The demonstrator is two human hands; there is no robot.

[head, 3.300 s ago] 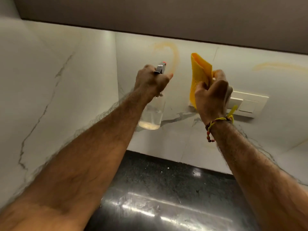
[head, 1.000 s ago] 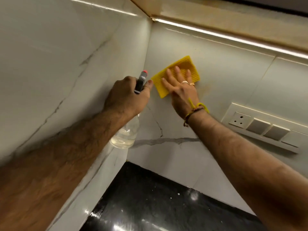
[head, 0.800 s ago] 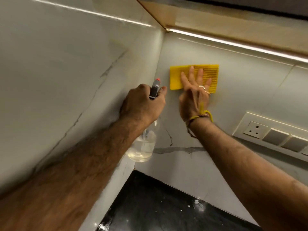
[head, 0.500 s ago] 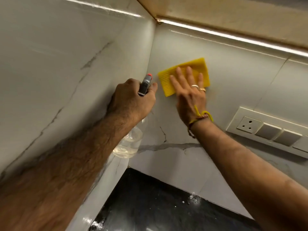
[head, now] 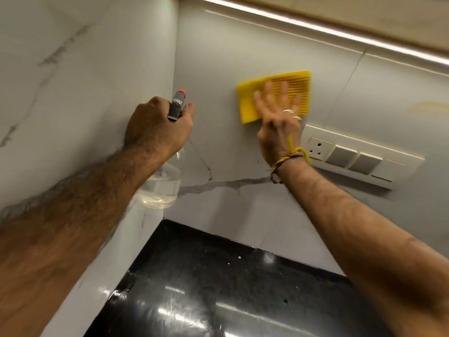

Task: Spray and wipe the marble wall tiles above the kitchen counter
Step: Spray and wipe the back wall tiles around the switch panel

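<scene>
A yellow ribbed cloth (head: 291, 86) lies flat against the white marble back wall (head: 218, 69). My right hand (head: 279, 122) presses it there with straight, spread fingers, just above and left of the switch plate. My left hand (head: 155, 127) grips the neck of a clear spray bottle (head: 161, 188) with a grey, red-tipped nozzle, held up near the corner where the two walls meet. The bottle holds a little clear liquid at the bottom.
A cream switch and socket plate (head: 359, 158) is fixed to the back wall right of my right hand. A yellowish smear (head: 427, 107) marks the tile above it. The black polished counter (head: 218, 288) lies below, and a lit cabinet underside (head: 340, 27) runs overhead.
My right hand has slid the cloth to the right along the back wall, away from the corner and closer to the switch plate. My left hand still holds the bottle near the corner.
</scene>
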